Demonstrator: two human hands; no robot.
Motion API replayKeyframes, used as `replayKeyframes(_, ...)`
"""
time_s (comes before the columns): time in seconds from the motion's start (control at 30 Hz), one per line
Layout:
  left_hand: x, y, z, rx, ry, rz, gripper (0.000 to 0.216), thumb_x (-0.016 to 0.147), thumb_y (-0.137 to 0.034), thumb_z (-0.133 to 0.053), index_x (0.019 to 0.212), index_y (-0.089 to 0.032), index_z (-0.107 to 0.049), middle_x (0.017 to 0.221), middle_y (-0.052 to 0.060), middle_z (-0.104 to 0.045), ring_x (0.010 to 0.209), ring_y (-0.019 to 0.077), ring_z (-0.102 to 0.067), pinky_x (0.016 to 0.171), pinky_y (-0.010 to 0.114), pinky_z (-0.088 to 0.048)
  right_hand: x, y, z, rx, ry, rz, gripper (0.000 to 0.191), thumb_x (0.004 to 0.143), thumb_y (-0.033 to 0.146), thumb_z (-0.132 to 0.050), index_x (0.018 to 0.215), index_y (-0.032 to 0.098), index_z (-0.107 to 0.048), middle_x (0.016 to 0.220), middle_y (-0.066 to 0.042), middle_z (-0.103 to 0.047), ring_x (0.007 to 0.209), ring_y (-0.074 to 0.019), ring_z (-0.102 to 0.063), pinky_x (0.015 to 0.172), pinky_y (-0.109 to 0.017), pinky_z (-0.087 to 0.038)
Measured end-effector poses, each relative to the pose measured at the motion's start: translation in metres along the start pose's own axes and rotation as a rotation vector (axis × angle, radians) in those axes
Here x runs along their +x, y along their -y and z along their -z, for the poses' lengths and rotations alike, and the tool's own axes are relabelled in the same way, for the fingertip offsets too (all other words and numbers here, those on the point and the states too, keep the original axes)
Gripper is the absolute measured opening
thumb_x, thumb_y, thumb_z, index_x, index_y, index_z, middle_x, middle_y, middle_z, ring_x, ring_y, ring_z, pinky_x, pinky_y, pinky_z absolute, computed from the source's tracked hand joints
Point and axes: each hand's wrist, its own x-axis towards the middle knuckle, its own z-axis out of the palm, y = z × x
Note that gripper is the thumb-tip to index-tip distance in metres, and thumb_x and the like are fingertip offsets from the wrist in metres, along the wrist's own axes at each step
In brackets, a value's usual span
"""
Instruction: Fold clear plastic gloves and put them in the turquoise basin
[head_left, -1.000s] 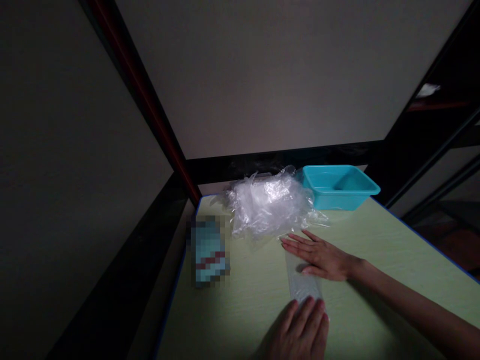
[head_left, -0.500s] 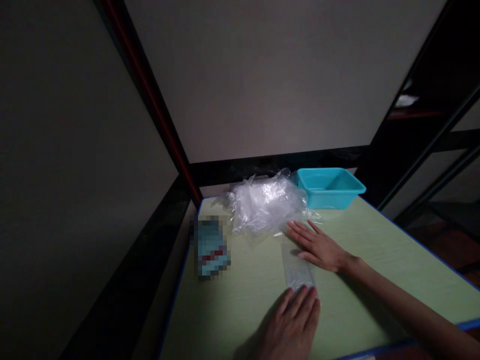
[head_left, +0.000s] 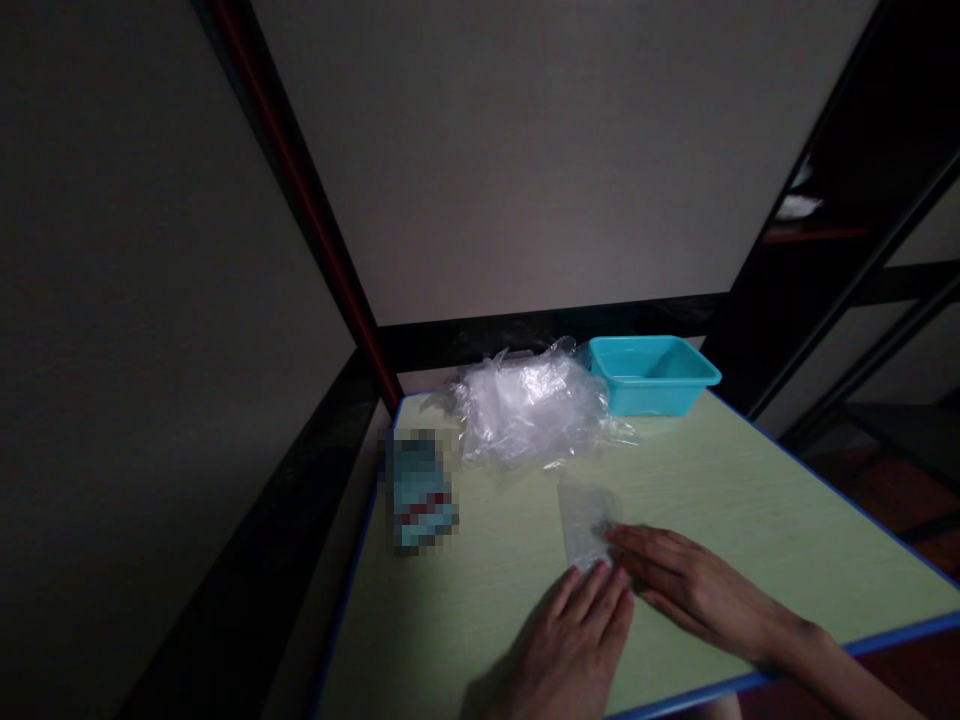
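A small clear plastic bag (head_left: 585, 510) lies flat on the pale green table (head_left: 480, 600). My left hand (head_left: 574, 635) rests on the bag's near end, palm down, with its fingers stretched out. My right hand (head_left: 697, 585) is at the bag's right side, its fingers extended and close together, their tips touching the bag's lower right part. The near end of the bag is hidden under my left fingers. Beyond it lies a heap of crumpled clear plastic bags (head_left: 529, 405).
A turquoise plastic basin (head_left: 652, 397) stands at the back right, beside the heap. On the left edge lies a blurred-out blue-green item (head_left: 421, 495). A blue trim edges the table, and a light wall panel (head_left: 525, 180) rises behind it.
My right hand has drawn back from the bag's far end toward me, down to its lower right side. My left hand has stayed on the near end.
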Motion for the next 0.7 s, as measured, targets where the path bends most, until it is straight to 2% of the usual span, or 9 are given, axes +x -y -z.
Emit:
replayKeyframes(0.2, 0.000, 0.002, 0.008, -0.165, 0.082, -0.008, 0.071, 0.083, -0.053, -0.042, 0.137, -0.010, -0.022, 0.146, 0.009, -0.019, 0.133, 0.0229, -0.016, 0.106, 0.036, -0.022, 0.000, -0.001, -0.005, 0.027, -0.067, -0.019, 0.040, 0.090, 0.031, -0.042, 0.129, 0.021, -0.046, 0.136, -0.007, -0.042, 0.122, -0.0239, -0.042, 0.099, -0.041, -0.040)
replayKeyframes(0.33, 0.000, 0.002, 0.009, -0.263, 0.126, 0.015, 0.081, 0.076, -0.051, -0.054, 0.139, -0.014, -0.018, 0.148, 0.008, -0.010, 0.135, 0.0244, -0.008, 0.108, 0.039, -0.016, -0.002, -0.001, -0.007, -0.018, -0.080, -0.014, 0.040, 0.090, 0.030, -0.042, 0.129, 0.020, -0.045, 0.136, -0.008, -0.043, 0.123, -0.0226, -0.041, 0.099, -0.039, -0.041)
replayKeyframes(0.47, -0.001, 0.001, 0.014, -0.407, 0.135, 0.038, 0.084, 0.073, -0.050, -0.057, 0.140, -0.020, -0.015, 0.148, 0.004, -0.006, 0.135, 0.0255, -0.007, 0.109, 0.045, -0.013, -0.003, -0.001, -0.007, -0.065, -0.122, 0.012, 0.043, 0.090, 0.028, -0.043, 0.133, 0.020, -0.040, 0.135, -0.007, -0.045, 0.122, -0.0210, -0.042, 0.097, -0.037, -0.042)
replayKeyframes(0.57, -0.003, 0.000, 0.027, -0.511, 0.081, 0.064, 0.081, 0.075, -0.047, -0.058, 0.140, -0.024, -0.016, 0.148, 0.004, -0.012, 0.134, 0.0250, -0.013, 0.108, 0.049, -0.015, -0.003, 0.000, -0.006, -0.111, -0.163, 0.041, 0.042, 0.089, 0.029, -0.045, 0.130, 0.018, -0.043, 0.131, -0.008, -0.049, 0.119, -0.0210, -0.045, 0.095, -0.036, -0.043)
replayKeyframes(0.63, -0.005, -0.001, 0.032, -0.530, -0.014, 0.168, 0.070, 0.076, -0.040, -0.059, 0.136, -0.023, -0.027, 0.145, 0.005, -0.022, 0.132, 0.0253, -0.022, 0.107, 0.050, -0.019, -0.003, 0.001, -0.006, -0.158, -0.200, 0.074, 0.037, 0.090, 0.029, -0.044, 0.124, 0.016, -0.049, 0.126, -0.010, -0.054, 0.115, -0.0218, -0.048, 0.091, -0.037, -0.045)
replayKeyframes(0.7, -0.006, -0.001, 0.030, -0.510, -0.152, 0.315, 0.050, 0.078, -0.025, -0.057, 0.126, -0.020, -0.042, 0.137, 0.006, -0.040, 0.126, 0.0249, -0.034, 0.106, 0.051, -0.023, -0.005, 0.003, -0.005, -0.182, -0.247, 0.112, 0.031, 0.091, 0.026, -0.043, 0.117, 0.014, -0.055, 0.117, -0.010, -0.060, 0.109, -0.0216, -0.053, 0.086, -0.036, -0.047)
